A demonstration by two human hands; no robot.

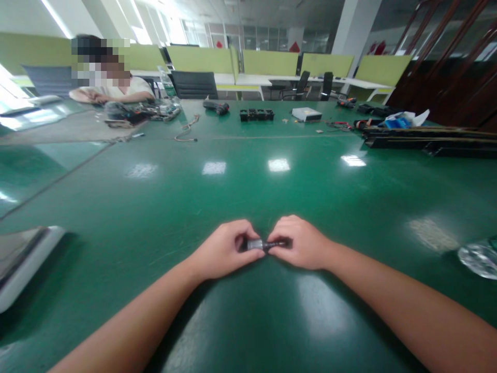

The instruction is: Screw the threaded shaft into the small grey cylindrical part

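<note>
A small cylindrical object, silver-grey on the left and dark and thinner on the right, lies level between my hands, low over the green table. My left hand pinches its grey part between thumb and fingers. Around the dark right part, the thumb and curled fingers of my right hand are closed. The two hands are close together with a narrow gap between the fingertips. What exactly the object is, I cannot make out.
At the left edge lies a white-edged flat device; at the right edge, a clear plastic item. Across the table are a black block, a silver box, a power tool, dark metal strips and a seated person.
</note>
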